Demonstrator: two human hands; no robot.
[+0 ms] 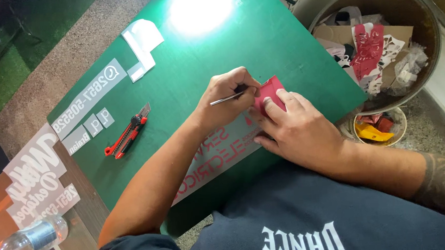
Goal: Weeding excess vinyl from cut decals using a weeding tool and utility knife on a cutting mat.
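Note:
On the green cutting mat (258, 44) lies a long vinyl sheet with red lettering (219, 159). My left hand (228, 98) grips a thin metal picking tool (224, 99), its tip at the sheet's far end. A flap of red vinyl (271, 90) is lifted there. My right hand (296, 127) lies flat on the sheet beside that flap, fingers pressing down on it.
A red utility knife (127, 136) lies left on the mat, near white lettered vinyl strips (87, 100) and white scraps (143, 44). More lettered vinyl (35, 177) and a clear plastic bottle (27, 243) sit lower left. A round bin of scraps (376, 41) and a small bucket (379, 127) stand right.

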